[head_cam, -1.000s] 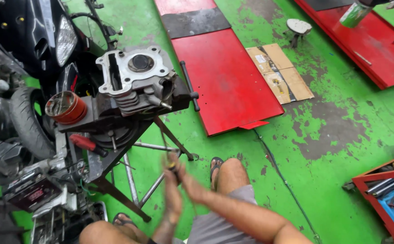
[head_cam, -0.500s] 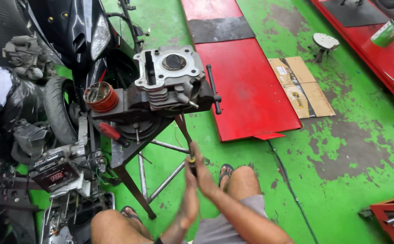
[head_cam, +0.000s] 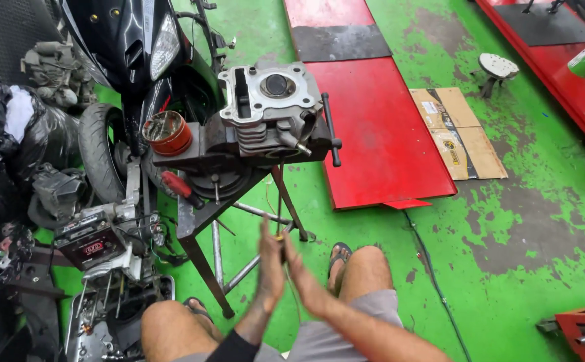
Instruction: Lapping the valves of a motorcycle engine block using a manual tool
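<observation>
Fingers [head_cam: 266,236] of both hands lie straight and pressed flat together, palm to palm, with a thin rod [head_cam: 280,208] pinched between them. The left hand [head_cam: 270,268] and right hand [head_cam: 304,278] meet above the person's bare knees, and a small yellow part of the rod shows just at the fingertips. A sandal [head_cam: 338,255] sits on the green floor [head_cam: 507,221] just beyond the right knee.

From the hands the rod rises to the underside of a dark metal stand [head_cam: 192,221]. Where its upper end sits is hidden, so I cannot tell what it touches. The rod looks slim, straight and pale against the stand's legs.

On the stand sits a grey cylinder head [head_cam: 269,100], its round bore facing up and its fins towards the person. Beside it on the left stands an orange tin [head_cam: 165,133], open, and a red-handled tool [head_cam: 175,186] lies just below the stand's edge.

As I judge it, the work is midway: the head is off the bike [head_cam: 132,40] and mounted, and the rod is in the palms, but the head is bare and nothing is refitted. A battery [head_cam: 91,240] and loose parts lie to the left near the tyre [head_cam: 98,154].

Farther off lie a red ramp [head_cam: 373,127] and flat cardboard [head_cam: 457,131].
</observation>
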